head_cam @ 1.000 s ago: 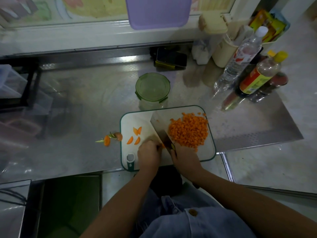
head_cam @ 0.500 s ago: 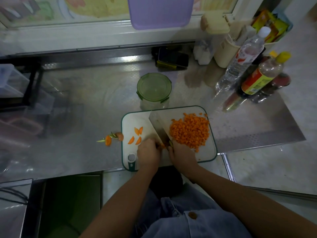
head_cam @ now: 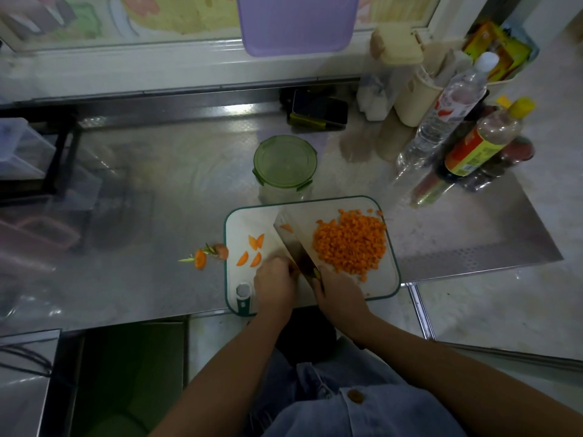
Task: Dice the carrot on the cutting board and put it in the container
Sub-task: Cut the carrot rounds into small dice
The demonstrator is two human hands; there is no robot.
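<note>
We see the right hand (head_cam: 339, 290), low in the centre of the frame, clamped on the handle of the knife (head_cam: 293, 239), whose broad blade slants up-left across the cutting board (head_cam: 389, 280). The left hand (head_cam: 274, 283) sits just left of the blade with its fingers curled down; we cannot tell whether they pin a piece. Diced carrot (head_cam: 350, 244) is heaped right of the blade, and a few slices (head_cam: 252, 252) lie to its left. The lidded container (head_cam: 285, 160) stands on the counter (head_cam: 157, 190) just above the board.

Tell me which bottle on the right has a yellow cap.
The bottle with the red-and-yellow label; the clear water bottle beside it has a white cap.
</note>
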